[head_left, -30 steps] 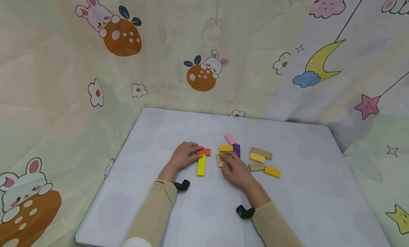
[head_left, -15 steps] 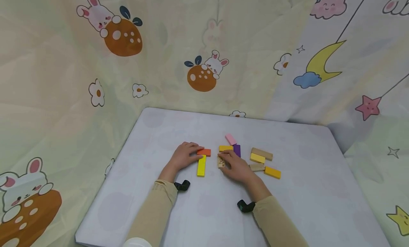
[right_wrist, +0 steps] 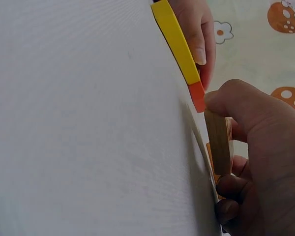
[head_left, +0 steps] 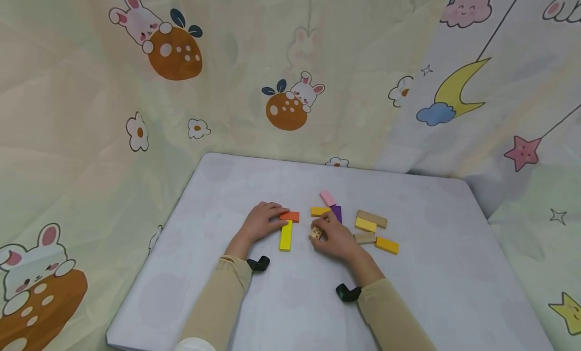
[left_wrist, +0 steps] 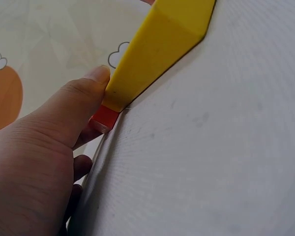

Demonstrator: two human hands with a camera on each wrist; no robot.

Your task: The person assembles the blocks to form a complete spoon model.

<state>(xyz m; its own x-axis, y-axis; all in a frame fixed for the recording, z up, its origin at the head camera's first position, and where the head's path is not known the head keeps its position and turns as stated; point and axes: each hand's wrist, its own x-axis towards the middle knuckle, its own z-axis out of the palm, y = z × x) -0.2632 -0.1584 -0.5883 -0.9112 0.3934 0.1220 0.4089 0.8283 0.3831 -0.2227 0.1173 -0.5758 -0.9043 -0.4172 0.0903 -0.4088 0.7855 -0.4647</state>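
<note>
My left hand (head_left: 263, 221) pinches the left part of an orange-red block (head_left: 290, 217), index finger along its far side. In the left wrist view, the thumb also reaches the edge of a yellow block (left_wrist: 157, 49), which butts against the orange-red block (left_wrist: 104, 118). My right hand (head_left: 335, 236) grips a small wooden block (head_left: 315, 233) with a dark printed pattern, between thumb and fingers. In the right wrist view this wooden block (right_wrist: 219, 142) stands tilted, its plain side showing. Beyond the right fingers lie an amber block (head_left: 320, 211) and a purple block (head_left: 337, 213).
Right of the right hand lie a long plain wood block (head_left: 372, 218), a yellow-orange block (head_left: 365, 224), a shorter wood block (head_left: 364, 238) and an amber block (head_left: 387, 244). A pink block (head_left: 327, 197) lies farther back on the white table (head_left: 454, 270). Printed cloth hangs behind.
The patterned wooden block has been turned and tipped in my right hand, whose fingers have closed more around it. My left hand and the orange-red and yellow blocks have stayed put.
</note>
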